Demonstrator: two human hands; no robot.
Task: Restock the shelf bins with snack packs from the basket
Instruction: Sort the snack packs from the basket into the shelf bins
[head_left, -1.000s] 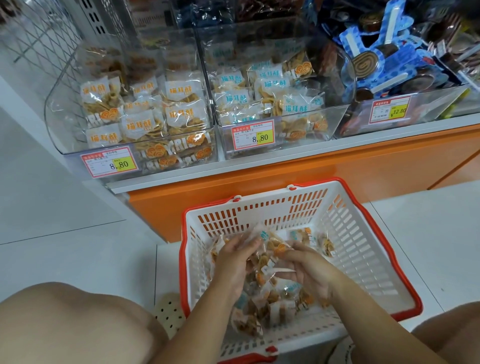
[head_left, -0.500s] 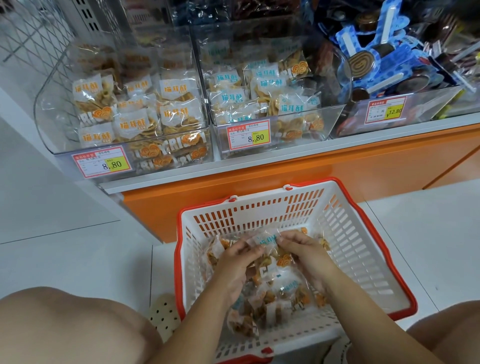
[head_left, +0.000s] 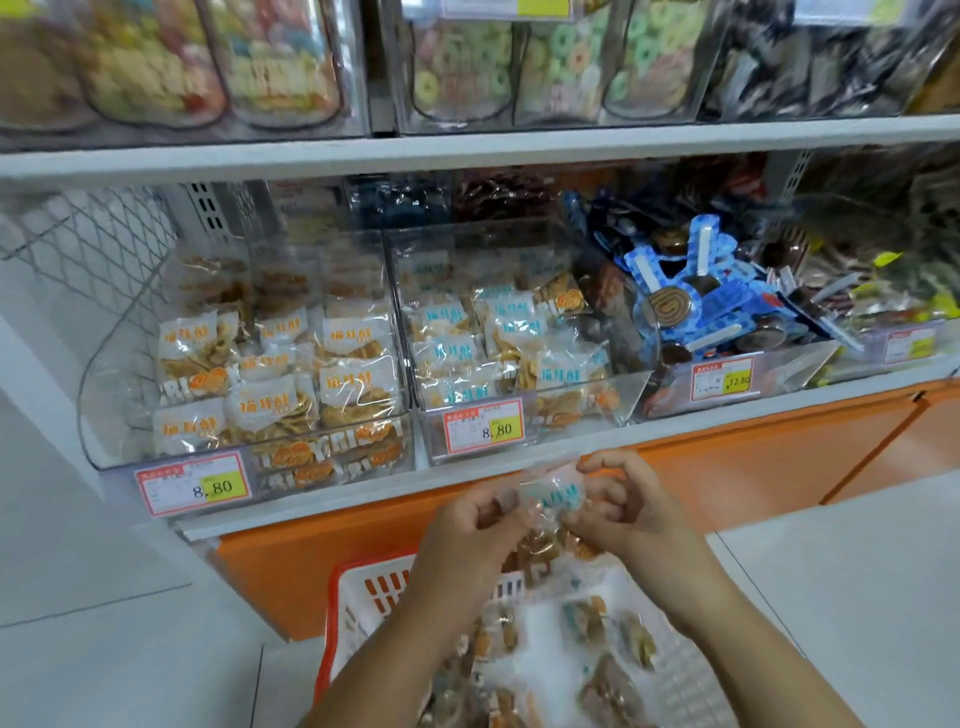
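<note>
- Looking down, we see the basket (head_left: 384, 590), white with a red rim, on the floor below us, with a loose heap of clear snack packs (head_left: 587, 623) lying in it.
- Just above its far edge, we hold a clutch of packs (head_left: 553, 496) between both hands; the top one carries blue lettering.
- Our left hand (head_left: 467, 527) has its fingers curled round the clutch from the left. Our right hand (head_left: 631, 512) pinches it from the right, thumb and fingers bent onto the film. Blur hides how many packs we hold.
- We judge the packs light and soft-skinned. The thin, crinkly film is likely slippery when stacked, and the brittle fried crisps inside would break under a squeeze. The safest hold looks to be the sealed edges or a loose cradle beneath, not a clamp across the middle.
- Beyond the hands, the white shelf ledge (head_left: 311, 506) runs over an orange base panel (head_left: 753, 467).
- On the ledge, the clear-walled middle bin (head_left: 582, 415) bears an 8.80 price tag (head_left: 483, 427) and holds matching blue-lettered packs, with room near the top. We judge it the likely target.
- Beside it, the left bin (head_left: 109, 384) holds orange-lettered packs and the right bin (head_left: 789, 364) holds blue-wrapped sweets.
- Farthest off, the upper shelf (head_left: 519, 143) carries tubs (head_left: 457, 78) of ring-shaped sweets, all blurred.
</note>
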